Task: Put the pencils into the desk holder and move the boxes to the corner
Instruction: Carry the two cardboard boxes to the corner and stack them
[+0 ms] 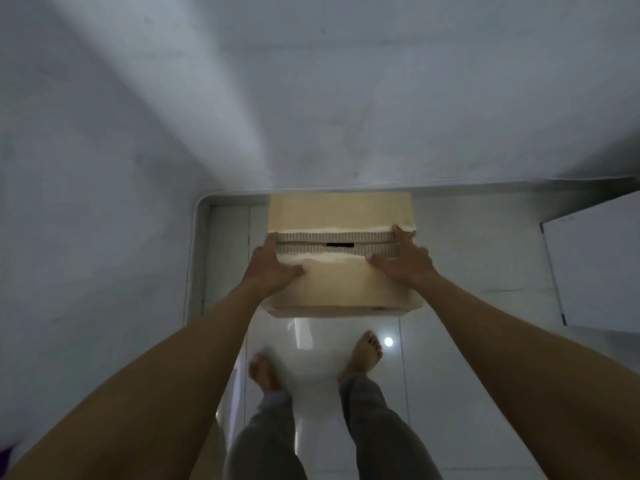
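A tan cardboard box (341, 285) with a taped seam across its top is in front of me, close to the back wall near the room's corner. My left hand (272, 266) grips its left top edge, and my right hand (403, 259) grips its right top edge. Both thumbs lie on the lid. I cannot tell whether the box rests on the floor or is held just above it. No pencils or desk holder are in view.
White walls (104, 168) meet at the left behind the box. Glossy white floor tiles (467, 358) run under my bare feet (365, 351). A white panel (595, 268) stands at the right. Something purple (5, 459) shows at the bottom left edge.
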